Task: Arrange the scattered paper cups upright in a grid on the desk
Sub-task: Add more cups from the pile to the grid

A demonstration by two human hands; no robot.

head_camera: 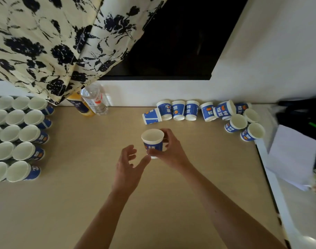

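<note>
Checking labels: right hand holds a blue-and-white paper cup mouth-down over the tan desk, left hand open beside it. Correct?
One error: the head view shows the blue-and-white paper cup mouth-up, white inside visible. The rest holds: the right hand grips it over the tan desk, the left hand open beside it.

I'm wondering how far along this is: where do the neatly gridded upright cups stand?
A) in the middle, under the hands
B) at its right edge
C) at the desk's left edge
C: the upright cups stand in rows at the left edge of the desk, while the right hand holds one more cup in the middle.
</note>
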